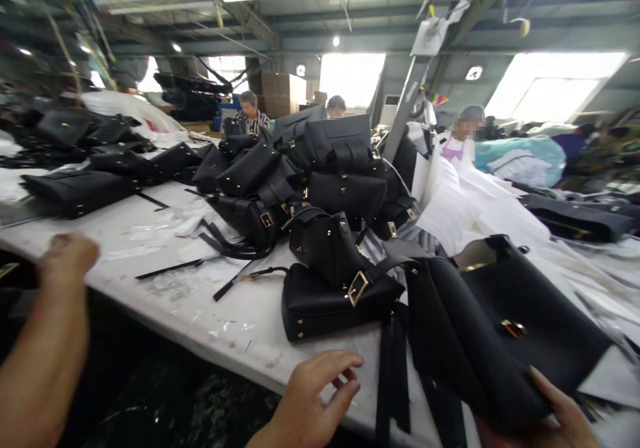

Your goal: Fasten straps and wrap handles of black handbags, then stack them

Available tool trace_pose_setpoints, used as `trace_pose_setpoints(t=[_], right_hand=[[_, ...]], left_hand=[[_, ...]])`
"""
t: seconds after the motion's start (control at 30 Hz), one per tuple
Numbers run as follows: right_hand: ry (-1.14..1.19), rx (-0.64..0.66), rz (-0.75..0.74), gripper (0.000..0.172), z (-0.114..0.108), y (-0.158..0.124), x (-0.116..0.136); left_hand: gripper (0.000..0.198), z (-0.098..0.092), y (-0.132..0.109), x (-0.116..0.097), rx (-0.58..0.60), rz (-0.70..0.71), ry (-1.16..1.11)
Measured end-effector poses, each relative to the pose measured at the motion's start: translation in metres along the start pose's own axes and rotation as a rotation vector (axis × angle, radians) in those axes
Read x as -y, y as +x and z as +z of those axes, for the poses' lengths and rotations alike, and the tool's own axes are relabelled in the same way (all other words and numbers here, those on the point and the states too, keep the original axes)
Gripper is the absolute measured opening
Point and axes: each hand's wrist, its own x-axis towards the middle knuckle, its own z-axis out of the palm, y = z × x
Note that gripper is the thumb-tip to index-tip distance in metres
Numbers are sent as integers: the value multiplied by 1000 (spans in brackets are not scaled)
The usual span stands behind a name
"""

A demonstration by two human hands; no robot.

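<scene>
My right hand (563, 411) sits at the bottom right, with its fingers wrapped under the lower edge of a large black handbag (505, 328) that has a gold clasp. The bag lies tilted on the white table (150, 248). Above the table's near edge, my left hand (310, 398) hovers open with its fingers loosely spread and nothing in it. It is just left of a hanging black strap (393, 375). In front of it lies a smaller black bag (320, 305) with a gold buckle.
A heap of black bags (300, 181) covers the middle of the table, and more bags (80, 191) lie at the left. White sheets (475, 208) are piled at the right. A bare forearm with a closed fist (63, 261) reaches in at far left. Several people work in the background.
</scene>
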Motion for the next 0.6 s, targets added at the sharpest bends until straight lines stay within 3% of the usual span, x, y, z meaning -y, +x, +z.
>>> trace_pose_setpoints(t=[0.07, 0.17, 0.27, 0.37, 0.47, 0.6], right_hand=[[131, -70, 62, 29, 19, -6, 14], [247, 5, -28, 29, 62, 6, 44], [300, 236, -98, 36, 112, 32, 60], [165, 487, -49, 48, 144, 48, 49], [-102, 485, -75, 72, 138, 45, 15], [-536, 499, -226, 63, 85, 37, -33]], left_hand=[[29, -5, 11, 4, -52, 150, 128], [32, -21, 31, 11, -166, 214, 248], [29, -37, 53, 13, -272, 133, 262], [33, -51, 79, 14, -389, 26, 226], [52, -62, 110, 18, -451, 49, 276], [85, -71, 154, 23, -270, 151, 495]])
